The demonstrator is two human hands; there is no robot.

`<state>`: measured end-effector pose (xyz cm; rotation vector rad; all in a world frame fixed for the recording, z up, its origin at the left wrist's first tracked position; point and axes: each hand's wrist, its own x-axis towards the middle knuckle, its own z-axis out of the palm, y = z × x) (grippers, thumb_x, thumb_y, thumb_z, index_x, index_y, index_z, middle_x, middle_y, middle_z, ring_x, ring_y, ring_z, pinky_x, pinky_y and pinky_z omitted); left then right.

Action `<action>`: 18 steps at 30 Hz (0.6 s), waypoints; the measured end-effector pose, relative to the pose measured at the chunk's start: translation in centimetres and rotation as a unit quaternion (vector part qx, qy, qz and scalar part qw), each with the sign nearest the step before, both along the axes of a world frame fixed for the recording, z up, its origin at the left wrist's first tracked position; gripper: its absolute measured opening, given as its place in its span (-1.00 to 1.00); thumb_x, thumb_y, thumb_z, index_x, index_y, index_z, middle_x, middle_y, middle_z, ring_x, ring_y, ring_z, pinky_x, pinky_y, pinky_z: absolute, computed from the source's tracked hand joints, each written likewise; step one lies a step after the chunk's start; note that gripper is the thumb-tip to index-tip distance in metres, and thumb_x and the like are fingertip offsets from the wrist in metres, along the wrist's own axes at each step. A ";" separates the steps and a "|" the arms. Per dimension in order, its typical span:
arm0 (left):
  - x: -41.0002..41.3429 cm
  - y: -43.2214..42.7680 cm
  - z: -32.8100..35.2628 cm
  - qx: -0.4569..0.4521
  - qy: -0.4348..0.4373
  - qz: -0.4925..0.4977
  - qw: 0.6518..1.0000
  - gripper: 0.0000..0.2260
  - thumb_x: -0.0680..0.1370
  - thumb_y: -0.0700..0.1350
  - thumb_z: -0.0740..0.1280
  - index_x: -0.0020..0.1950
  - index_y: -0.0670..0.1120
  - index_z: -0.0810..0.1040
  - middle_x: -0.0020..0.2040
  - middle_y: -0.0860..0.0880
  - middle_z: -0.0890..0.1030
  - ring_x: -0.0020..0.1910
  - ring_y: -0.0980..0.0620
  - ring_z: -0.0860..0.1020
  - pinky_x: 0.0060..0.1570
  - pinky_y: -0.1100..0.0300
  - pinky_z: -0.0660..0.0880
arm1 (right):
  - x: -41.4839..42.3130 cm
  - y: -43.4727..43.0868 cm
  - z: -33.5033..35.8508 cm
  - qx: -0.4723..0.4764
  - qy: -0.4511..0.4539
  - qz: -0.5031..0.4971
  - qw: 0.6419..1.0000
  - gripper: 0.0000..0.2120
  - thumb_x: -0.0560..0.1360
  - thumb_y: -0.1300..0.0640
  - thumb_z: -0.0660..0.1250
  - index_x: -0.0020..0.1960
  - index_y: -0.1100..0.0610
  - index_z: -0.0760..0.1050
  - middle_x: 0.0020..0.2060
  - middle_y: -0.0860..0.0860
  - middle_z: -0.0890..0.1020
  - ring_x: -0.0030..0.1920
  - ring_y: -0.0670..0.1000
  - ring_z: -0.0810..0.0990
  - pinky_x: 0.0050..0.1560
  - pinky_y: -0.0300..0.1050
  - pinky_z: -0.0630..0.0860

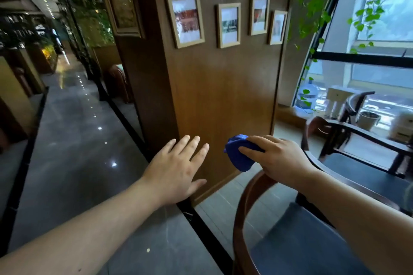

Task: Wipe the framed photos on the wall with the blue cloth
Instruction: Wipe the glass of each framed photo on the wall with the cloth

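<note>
Several framed photos [186, 19] in light wooden frames hang in two rows high on a brown wooden wall panel [223, 96]. My right hand [277, 158] is low in front of the panel's bottom right, closed around a bunched blue cloth [239, 154]. My left hand [178, 169] is stretched out flat with spread fingers near the panel's lower left edge and holds nothing. Both hands are well below the frames.
A dark wooden chair [250, 207] with a blue seat stands right under my right arm. Another chair and table [348, 131] sit by the window at right, with hanging vines [317, 2] above. A glossy tiled corridor [73, 140] runs along the left.
</note>
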<state>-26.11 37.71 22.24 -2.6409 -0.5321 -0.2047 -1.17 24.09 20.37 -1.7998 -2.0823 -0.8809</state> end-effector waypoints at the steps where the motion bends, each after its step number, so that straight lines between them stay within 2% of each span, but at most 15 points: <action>1: 0.1 1.1 0.4 0.001 -0.002 0.002 1.000 -0.29 0.52 0.33 0.13 0.53 -0.07 0.16 0.49 -0.20 0.35 0.45 -0.20 0.33 0.35 -0.15 0.37 | 0.1 1.3 0.5 0.006 -0.005 0.003 1.000 -0.38 0.13 0.37 0.57 0.17 0.09 0.61 0.04 0.14 0.65 -0.15 0.19 0.66 -0.47 -0.04 0.56; 5: 1.1 5.5 1.3 0.001 -0.013 0.003 1.000 -0.28 0.55 0.33 0.05 0.57 -0.04 -0.04 0.58 -0.17 0.13 0.55 -0.17 0.11 0.47 -0.13 0.18 | 0.8 6.1 1.7 0.005 -0.038 0.011 0.999 -0.39 0.19 0.33 0.57 0.21 0.07 0.58 0.08 0.14 0.64 -0.10 0.19 0.65 -0.42 -0.01 0.58; 8: 2.7 9.4 1.8 0.006 -0.004 -0.001 1.000 -0.28 0.56 0.32 0.03 0.57 -0.03 -0.10 0.60 -0.16 0.06 0.56 -0.16 0.05 0.49 -0.13 0.13 | 2.0 10.5 2.2 0.008 -0.055 0.007 0.998 -0.37 0.17 0.30 0.60 0.21 0.06 0.57 0.08 0.15 0.64 -0.08 0.20 0.66 -0.38 -0.01 0.60; 14: 7.0 18.4 4.4 0.030 -0.004 0.006 1.000 -0.28 0.56 0.33 0.04 0.57 -0.04 -0.06 0.59 -0.16 0.09 0.56 -0.17 0.07 0.48 -0.14 0.15 | 6.3 19.7 3.8 0.028 -0.058 -0.014 0.998 -0.34 0.18 0.26 0.62 0.24 0.04 0.54 0.11 0.13 0.63 -0.07 0.16 0.65 -0.35 0.00 0.61; 18: 9.6 24.2 7.4 0.045 -0.033 0.008 0.998 -0.30 0.53 0.33 0.04 0.55 -0.05 0.11 0.53 -0.18 0.28 0.50 -0.18 0.25 0.40 -0.16 0.31 | 9.4 25.5 5.9 0.035 -0.067 -0.028 0.997 -0.30 0.16 0.24 0.64 0.26 0.03 0.53 0.12 0.11 0.63 -0.07 0.14 0.65 -0.36 0.00 0.61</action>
